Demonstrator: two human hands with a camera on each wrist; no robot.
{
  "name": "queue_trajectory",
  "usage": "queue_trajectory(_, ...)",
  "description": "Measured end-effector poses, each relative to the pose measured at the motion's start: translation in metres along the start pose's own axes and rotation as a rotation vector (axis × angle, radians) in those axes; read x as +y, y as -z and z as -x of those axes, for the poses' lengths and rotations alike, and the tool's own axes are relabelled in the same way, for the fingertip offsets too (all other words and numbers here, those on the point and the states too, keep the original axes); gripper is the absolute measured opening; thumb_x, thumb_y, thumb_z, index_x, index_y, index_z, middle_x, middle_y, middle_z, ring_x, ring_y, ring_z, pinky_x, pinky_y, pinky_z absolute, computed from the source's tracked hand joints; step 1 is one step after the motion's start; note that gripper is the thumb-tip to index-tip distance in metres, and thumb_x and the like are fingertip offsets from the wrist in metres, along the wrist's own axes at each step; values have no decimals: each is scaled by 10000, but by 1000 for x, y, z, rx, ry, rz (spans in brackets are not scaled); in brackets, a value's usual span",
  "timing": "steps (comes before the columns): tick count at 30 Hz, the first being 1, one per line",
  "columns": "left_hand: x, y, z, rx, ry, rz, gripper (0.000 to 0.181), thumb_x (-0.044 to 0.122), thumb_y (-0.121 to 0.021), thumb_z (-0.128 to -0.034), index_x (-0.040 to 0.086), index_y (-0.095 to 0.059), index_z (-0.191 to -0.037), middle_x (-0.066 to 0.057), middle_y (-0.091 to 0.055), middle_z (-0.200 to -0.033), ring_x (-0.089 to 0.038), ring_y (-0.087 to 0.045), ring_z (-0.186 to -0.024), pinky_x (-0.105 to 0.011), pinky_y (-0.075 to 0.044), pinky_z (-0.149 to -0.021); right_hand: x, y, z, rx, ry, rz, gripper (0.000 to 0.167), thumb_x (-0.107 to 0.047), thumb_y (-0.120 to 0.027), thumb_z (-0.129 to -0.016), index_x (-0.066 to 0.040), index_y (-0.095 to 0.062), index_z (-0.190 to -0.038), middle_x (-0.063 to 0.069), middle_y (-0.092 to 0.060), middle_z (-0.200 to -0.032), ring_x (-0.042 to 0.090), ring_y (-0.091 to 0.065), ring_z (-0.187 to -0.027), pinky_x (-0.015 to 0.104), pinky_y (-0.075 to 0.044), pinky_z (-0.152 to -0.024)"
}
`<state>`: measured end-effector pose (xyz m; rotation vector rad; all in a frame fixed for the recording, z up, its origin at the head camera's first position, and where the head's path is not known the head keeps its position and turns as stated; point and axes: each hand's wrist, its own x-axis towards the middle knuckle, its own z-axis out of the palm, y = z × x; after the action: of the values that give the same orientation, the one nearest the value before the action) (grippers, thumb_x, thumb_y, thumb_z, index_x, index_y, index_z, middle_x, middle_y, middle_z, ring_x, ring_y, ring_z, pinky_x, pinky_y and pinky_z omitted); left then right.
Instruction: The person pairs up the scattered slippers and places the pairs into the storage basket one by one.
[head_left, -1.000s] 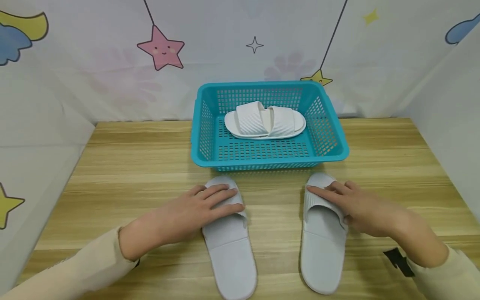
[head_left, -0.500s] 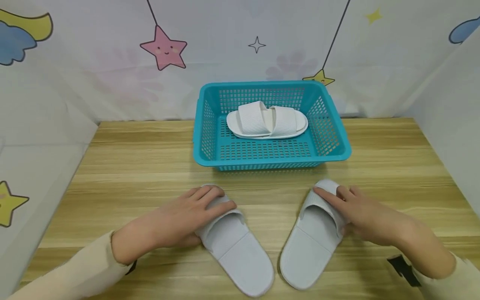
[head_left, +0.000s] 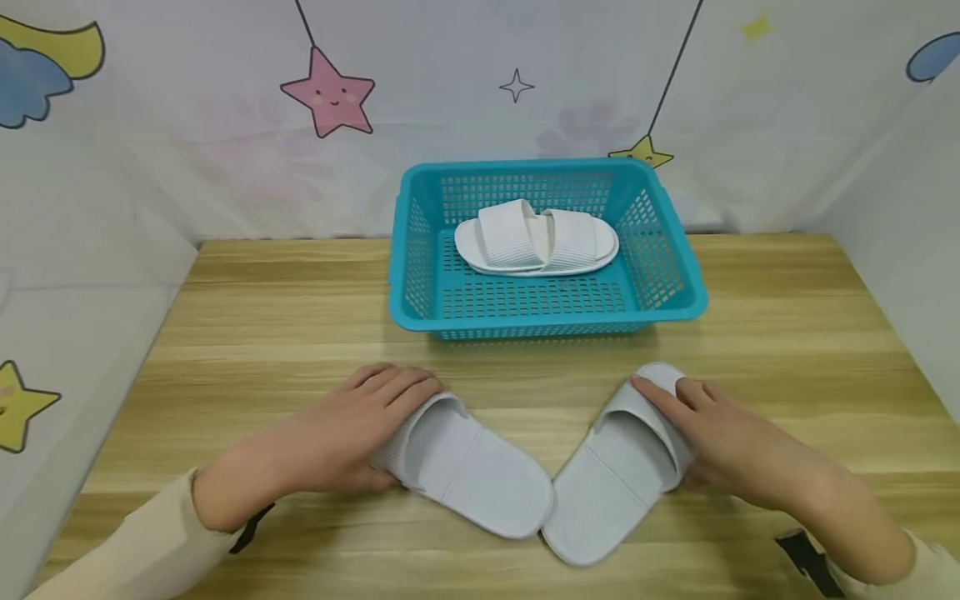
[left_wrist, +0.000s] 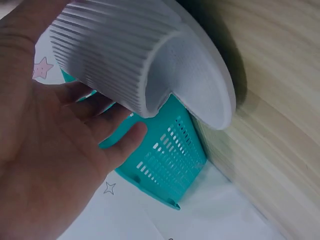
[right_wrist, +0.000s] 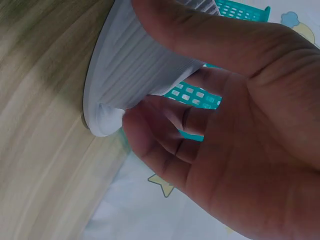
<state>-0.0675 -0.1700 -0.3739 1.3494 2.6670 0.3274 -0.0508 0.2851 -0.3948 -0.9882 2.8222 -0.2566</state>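
Two grey slippers lie on the wooden table, toes pointing outward and heels touching. My left hand [head_left: 352, 433] holds the left slipper [head_left: 495, 483] around its toe and strap; in the left wrist view the fingers of that hand [left_wrist: 65, 135] curve beside the ribbed strap [left_wrist: 110, 50]. At the other slipper [head_left: 600, 500], my right hand [head_left: 738, 446] grips the strap, thumb on top. The right wrist view shows its fingertips [right_wrist: 137, 117] against the strap's edge [right_wrist: 145, 65].
Behind the slippers stands a teal basket [head_left: 547, 321] with a pair of white slippers [head_left: 506, 237] inside, near a patterned cloth backdrop [head_left: 442, 75]. The wooden table [head_left: 277, 325] extends to both sides.
Both slippers have turned so their heels swung inward and now meet; the left one turned further. My left hand moved slightly left with its slipper's toe, my right hand slightly right.
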Motion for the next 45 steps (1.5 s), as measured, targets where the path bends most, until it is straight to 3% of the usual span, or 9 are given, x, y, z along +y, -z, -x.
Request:
queue_trajectory(7, 1, 3, 17, 3, 45, 88, 1057, 410, -975, -723, 77, -430, -1566, -12, -529, -1532, -264, -508, -1402, -546, -394, -1176, -11, -1, -9, 25, -26, 56, 1135, -343, -1046, -593, -163, -482, -1562, 44, -549, -1059, 302, -583, -979, 561, -551, -845)
queue_trajectory(12, 1, 2, 22, 22, 65, 119, 1045, 434, -953, -742, 107, -421, -1581, 32, -507, -1545, -224, -485, -1419, -547, -398, -1167, -10, -2, -11, 62, -8, 36, 1188, -413, -1056, -564, -181, -467, -1569, 154, -530, -1450, 438, -564, -1273, 677, -517, -963)
queue_trajectory(16, 1, 2, 19, 62, 53, 106, 1042, 472, -943, -747, 114, -428, -1580, 32, -512, -1535, -218, -491, -1412, -535, -425, -1155, -7, -3, -13, 66, 58, 13, 1229, -400, -1055, -569, -120, -429, -1588, 142, -476, -1607, 405, -534, -1405, 640, -525, -993)
queue_trajectory(20, 2, 2, 13, 114, 46, 81, 1069, 519, -936, -743, 127, -420, -1593, 13, -518, -1507, -220, -518, -1353, -510, -474, -1111, -4, -3, -13, 59, 74, -17, 1212, -356, -1060, -570, -98, -434, -1575, 143, -508, -1582, 370, -641, -1288, 579, -577, -886)
queue_trajectory(27, 4, 1, 8, 190, 42, 54, 1097, 588, -919, -730, 149, -421, -1604, -5, -525, -1483, -216, -536, -1291, -479, -519, -1046, -1, -4, -10, 23, 78, -60, 1214, -289, -1055, -604, -232, -394, -1620, 161, -463, -1590, 409, -679, -1180, 577, -590, -832)
queue_trajectory(32, 7, 2, 7, 231, 45, 63, 1098, 589, -909, -729, 153, -419, -1609, -26, -532, -1489, -228, -558, -1271, -483, -529, -1025, 3, -5, -6, 37, 96, -98, 1183, -270, -1050, -625, -253, -394, -1610, 179, -423, -1612, 477, -597, -1300, 629, -573, -898)
queue_trajectory(38, 7, 1, 4, 280, 29, 44, 1103, 598, -901, -720, 165, -421, -1613, -40, -540, -1488, -216, -584, -1227, -481, -533, -1011, 7, 0, 0, 82, 133, -109, 1229, -312, -1062, -579, -241, -411, -1619, 125, -396, -1654, 415, -432, -1465, 684, -506, -992)
queue_trajectory(45, 6, 0, 4, 303, 55, 49, 1114, 606, -908, -699, 177, -428, -1609, -34, -556, -1461, -198, -592, -1181, -471, -540, -979, 7, 9, 12, 109, 141, -99, 1235, -404, -1054, -549, -244, -449, -1614, 62, -445, -1631, 340, -480, -1435, 564, -542, -986)
